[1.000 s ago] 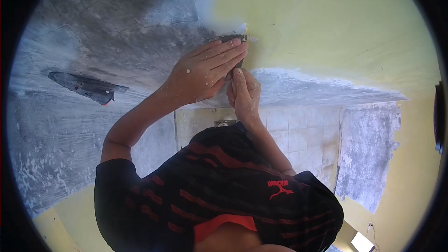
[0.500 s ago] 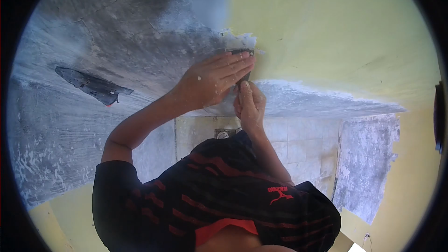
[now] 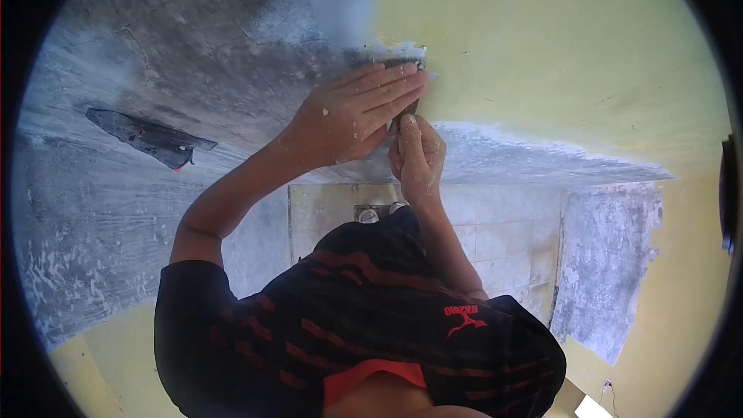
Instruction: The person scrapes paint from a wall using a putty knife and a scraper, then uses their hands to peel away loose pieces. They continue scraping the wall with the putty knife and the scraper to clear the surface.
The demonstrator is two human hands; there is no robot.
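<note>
A dark flat scraper [image 3: 413, 104] lies against the wall at the border between bare grey plaster and yellow paint. My right hand [image 3: 419, 161] is closed around its lower end, thumb along the top. Pale specks dot my left hand [image 3: 348, 114], which lies flat over the scraper with fingers stretched out towards the right. These fingers cover much of the tool. Just above its upper edge is a ragged whitish patch [image 3: 401, 51].
Yellow paint [image 3: 542, 46] covers the upper right wall. A dark, torn-looking piece [image 3: 147, 137] is on the grey surface at left. Pale tiles [image 3: 495, 228] show beyond my right forearm. A bare grey patch [image 3: 600, 263] stands at right, and a cable [image 3: 610, 388] hangs at lower right.
Both hands and the scraper have moved slightly up in the view, towards the ragged whitish patch. Their hold looks the same.
</note>
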